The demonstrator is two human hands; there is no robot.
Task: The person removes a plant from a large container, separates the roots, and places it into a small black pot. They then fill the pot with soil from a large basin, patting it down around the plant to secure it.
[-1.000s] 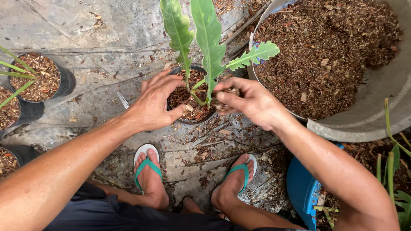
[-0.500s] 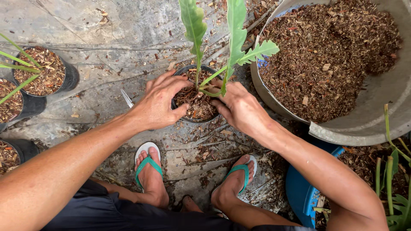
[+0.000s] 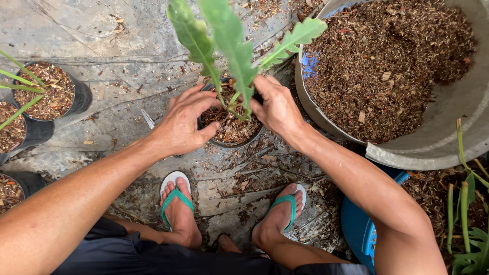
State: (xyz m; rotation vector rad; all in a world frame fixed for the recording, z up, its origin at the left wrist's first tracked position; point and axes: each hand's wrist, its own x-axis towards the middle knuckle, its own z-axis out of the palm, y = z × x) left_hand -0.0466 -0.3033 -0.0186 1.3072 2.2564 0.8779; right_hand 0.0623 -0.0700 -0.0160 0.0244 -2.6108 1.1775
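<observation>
A small black pot (image 3: pixel 232 145) filled with brown bark mix stands on the concrete ground between my feet and a big basin. A green plant (image 3: pixel 224 46) with long flat leaves rises from it. My left hand (image 3: pixel 183 122) cups the pot's left rim, thumb along the near edge, fingers on the mix. My right hand (image 3: pixel 275 107) presses on the mix at the pot's right side, close to the plant's stem.
A large grey basin (image 3: pixel 438 147) of brown bark mix (image 3: pixel 387 66) sits at the right on a blue tub (image 3: pixel 359 229). Three black pots with mix stand at the left (image 3: pixel 79 97). A thin metal tool (image 3: pixel 148 119) lies by my left hand. Green leaves (image 3: pixel 468 224) show at the bottom right.
My right hand has moved from beside the pot onto the mix by the stem. The plant's leaves have swung left in view. My left hand stays on the pot's rim.
</observation>
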